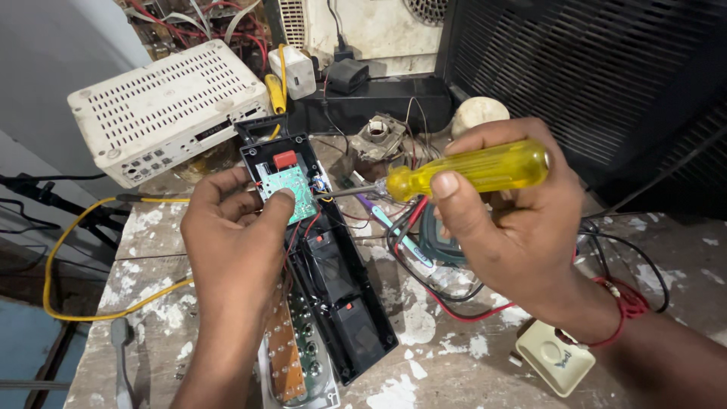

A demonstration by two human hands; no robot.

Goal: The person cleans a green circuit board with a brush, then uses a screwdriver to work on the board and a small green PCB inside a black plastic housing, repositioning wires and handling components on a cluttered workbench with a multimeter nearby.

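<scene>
My right hand (509, 221) grips a yellow-handled screwdriver (473, 171) held sideways, its metal shaft pointing left to the edge of a small green circuit board (286, 185). My left hand (231, 244) rests over an opened black device casing (344, 303), with fingertips pressing on the green board. The casing holds a red component (285, 159) at its far end and two black batteries (327, 257). Under my left wrist lies a strip board (291, 356) with rows of small lights.
A white vented box (163, 106) stands at the back left. A yellow cable (83, 250) loops off the left edge of the paint-stained table. Red and black wires (447, 295), a cream plastic piece (553, 357) and a dark grille (591, 68) lie to the right.
</scene>
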